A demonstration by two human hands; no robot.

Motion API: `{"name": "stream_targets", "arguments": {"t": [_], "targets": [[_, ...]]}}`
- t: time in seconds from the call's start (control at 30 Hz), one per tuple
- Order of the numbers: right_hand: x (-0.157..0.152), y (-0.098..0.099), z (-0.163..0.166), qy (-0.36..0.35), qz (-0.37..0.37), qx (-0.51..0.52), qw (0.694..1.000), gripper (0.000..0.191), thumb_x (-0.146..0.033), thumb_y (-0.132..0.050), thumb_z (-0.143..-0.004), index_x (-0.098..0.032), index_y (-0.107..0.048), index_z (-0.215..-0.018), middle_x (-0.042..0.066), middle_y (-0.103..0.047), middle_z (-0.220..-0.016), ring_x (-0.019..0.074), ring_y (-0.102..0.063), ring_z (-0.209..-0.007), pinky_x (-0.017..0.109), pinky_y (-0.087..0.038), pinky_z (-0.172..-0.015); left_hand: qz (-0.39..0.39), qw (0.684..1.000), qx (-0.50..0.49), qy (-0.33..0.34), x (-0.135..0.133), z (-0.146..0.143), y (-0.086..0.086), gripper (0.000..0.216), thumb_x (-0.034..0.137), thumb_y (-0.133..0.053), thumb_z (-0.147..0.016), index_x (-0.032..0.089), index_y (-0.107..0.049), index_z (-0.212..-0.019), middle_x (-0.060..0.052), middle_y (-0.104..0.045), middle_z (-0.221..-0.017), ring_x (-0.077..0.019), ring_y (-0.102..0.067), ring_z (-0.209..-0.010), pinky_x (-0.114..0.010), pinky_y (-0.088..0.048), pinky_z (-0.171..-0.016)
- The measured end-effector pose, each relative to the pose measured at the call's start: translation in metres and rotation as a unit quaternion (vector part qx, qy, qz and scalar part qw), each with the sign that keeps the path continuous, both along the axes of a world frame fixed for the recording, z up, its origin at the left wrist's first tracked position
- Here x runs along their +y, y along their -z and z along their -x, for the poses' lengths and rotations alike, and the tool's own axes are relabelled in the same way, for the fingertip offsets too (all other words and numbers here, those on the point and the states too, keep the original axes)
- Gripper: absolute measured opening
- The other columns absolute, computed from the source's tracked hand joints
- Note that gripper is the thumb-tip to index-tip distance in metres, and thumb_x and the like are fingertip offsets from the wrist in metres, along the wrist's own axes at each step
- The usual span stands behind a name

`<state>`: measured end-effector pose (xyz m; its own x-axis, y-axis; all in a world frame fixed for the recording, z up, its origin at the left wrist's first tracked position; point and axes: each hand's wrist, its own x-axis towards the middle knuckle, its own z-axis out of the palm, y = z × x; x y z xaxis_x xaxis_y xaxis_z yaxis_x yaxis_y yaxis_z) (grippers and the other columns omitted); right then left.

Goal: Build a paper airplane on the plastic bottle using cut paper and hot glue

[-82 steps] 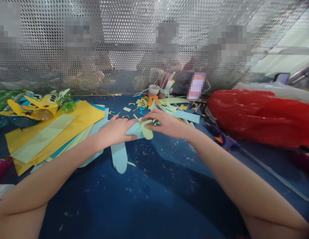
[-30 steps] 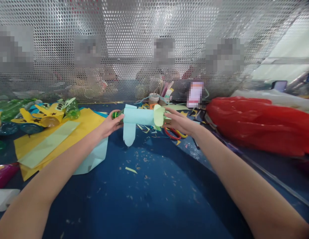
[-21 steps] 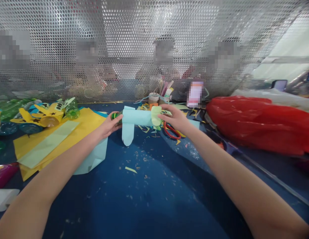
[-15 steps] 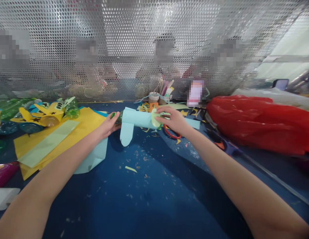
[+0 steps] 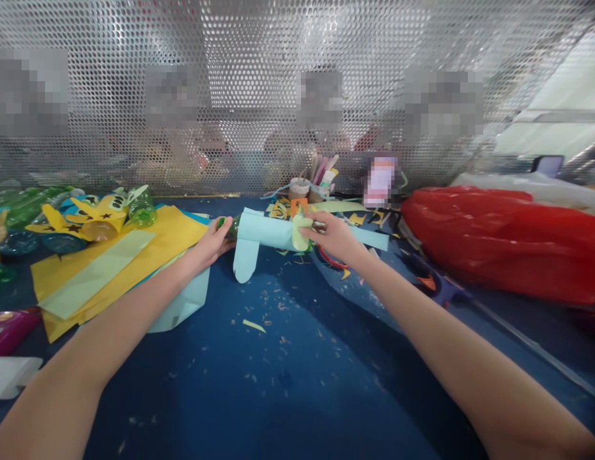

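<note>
Both hands hold a green plastic bottle wrapped in light blue paper [image 5: 268, 231], lying sideways just above the blue table [image 5: 287, 370]. A rounded blue paper flap hangs from its left part, and a pale green paper piece [image 5: 300, 232] sits at its right end. My left hand [image 5: 211, 241] grips the capped left end. My right hand [image 5: 332, 235] pinches the right end at the green piece. Paper scraps lie under the bottle.
Yellow, green and blue paper sheets [image 5: 110, 262] are stacked at left, with a yellow paper-covered bottle plane [image 5: 86, 217] and green bottles behind. A cup of pens [image 5: 309, 182] stands by the perforated metal screen [image 5: 297, 96]. A red plastic bag [image 5: 503, 239] fills the right. People sit behind the screen.
The wrapped bottle was lifted off the table and held sideways, then lowered slightly. My right hand shifted its grip on the green piece at the right end.
</note>
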<state>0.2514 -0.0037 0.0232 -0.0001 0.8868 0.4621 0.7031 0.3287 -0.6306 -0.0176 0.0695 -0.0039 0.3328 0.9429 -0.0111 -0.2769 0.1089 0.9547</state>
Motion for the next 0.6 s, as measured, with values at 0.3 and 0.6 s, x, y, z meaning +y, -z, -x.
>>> {"name": "stream_targets", "arguments": {"t": [0.3,0.6], "targets": [[-0.0012,0.0021,0.0040,-0.017,0.006,0.081,0.997,0.041,-0.043,-0.060,-0.079,-0.024,-0.047,-0.114,0.010,-0.059,-0.115,0.0224,-0.062,-0.092,0.043,-0.053,-0.080,0.012,0.999,-0.033,0.011,0.0031,0.0018,0.0036,0.029,0.042,-0.065,-0.079,0.024,-0.045,-0.088,0.002,-0.063,-0.086,-0.0132,-0.064,-0.075,-0.031,-0.053,-0.076],[-0.0027,-0.0018,0.0072,-0.059,-0.005,0.044,0.997,0.028,-0.039,-0.055,-0.081,-0.025,-0.048,-0.105,0.007,-0.056,-0.118,0.0219,-0.056,-0.107,0.042,-0.046,-0.094,0.050,0.997,-0.051,-0.012,0.0039,0.0008,-0.0007,0.019,0.031,-0.061,-0.076,0.025,-0.046,-0.087,0.003,-0.061,-0.076,-0.0137,-0.061,-0.066,-0.027,-0.051,-0.067]]}}
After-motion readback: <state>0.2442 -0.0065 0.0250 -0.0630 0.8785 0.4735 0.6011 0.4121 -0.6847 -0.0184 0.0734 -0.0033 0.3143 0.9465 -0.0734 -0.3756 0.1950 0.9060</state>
